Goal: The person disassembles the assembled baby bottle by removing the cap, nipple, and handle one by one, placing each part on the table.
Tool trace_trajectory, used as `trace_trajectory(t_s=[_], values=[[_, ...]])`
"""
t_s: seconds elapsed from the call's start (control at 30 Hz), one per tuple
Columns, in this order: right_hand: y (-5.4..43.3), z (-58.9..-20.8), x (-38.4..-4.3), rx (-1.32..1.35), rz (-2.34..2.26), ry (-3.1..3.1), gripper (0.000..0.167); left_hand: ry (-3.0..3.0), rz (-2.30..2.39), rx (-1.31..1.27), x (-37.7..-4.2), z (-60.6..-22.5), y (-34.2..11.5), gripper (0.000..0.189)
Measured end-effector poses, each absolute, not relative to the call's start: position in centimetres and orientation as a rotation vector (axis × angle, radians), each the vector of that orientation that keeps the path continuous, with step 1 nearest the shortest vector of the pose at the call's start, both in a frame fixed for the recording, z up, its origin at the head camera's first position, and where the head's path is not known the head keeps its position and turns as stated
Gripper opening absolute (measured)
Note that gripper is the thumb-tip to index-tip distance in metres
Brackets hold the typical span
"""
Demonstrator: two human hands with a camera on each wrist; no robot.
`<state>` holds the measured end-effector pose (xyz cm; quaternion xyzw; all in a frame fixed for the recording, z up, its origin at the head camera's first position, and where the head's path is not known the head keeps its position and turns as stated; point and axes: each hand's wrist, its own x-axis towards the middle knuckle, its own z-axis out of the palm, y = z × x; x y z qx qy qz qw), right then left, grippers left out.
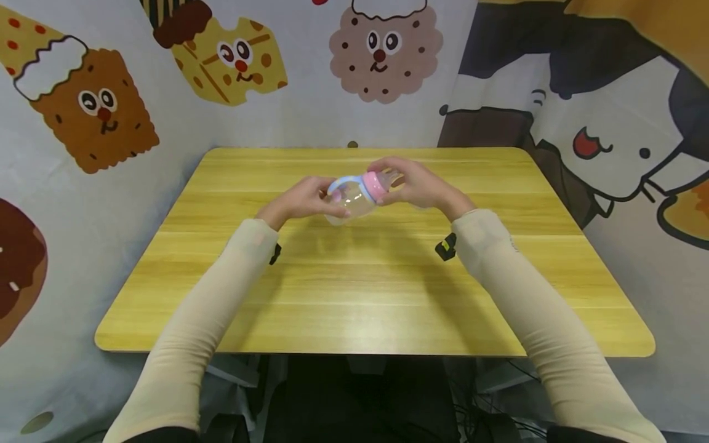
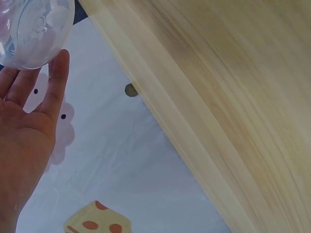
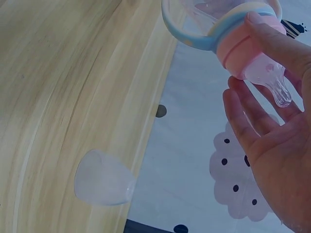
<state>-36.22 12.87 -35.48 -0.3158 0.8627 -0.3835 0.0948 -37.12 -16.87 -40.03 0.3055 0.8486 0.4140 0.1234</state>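
Midair, both hands [image 1: 360, 194] around bottle [image 1: 357, 197]

Between the fingers, a clear glossy plastic baby bottle [image 1: 354, 200] with smooth pink collar; beneath, a satin yellow wood-grain table [image 1: 365, 289].

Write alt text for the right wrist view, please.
The right hand holds a clear plastic baby bottle by its pink screw collar, silicone teat pointing toward the palm. Below, a clear plastic cap lies on the pale wooden table near its edge.
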Motion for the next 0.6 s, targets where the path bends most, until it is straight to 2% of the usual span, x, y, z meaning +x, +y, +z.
trace_trajectory(t_s=[0.23,0.43,0.6], values=[[12.64,-35.48,-36.49,-0.946,-1.133,2.563,0.067,2.479,1.215,0.863,-37.1,-39.98,-17.15,0.047],[12.55,-35.32,-36.39,-0.924,-1.153,2.558,0.08,2.481,1.219,0.86,-37.12,-39.97,-17.11,0.053],[12.6,-35.16,-36.3,-0.865,-1.171,2.609,0.072,2.485,1.222,0.886,-37.08,-40.16,-16.87,0.051]])
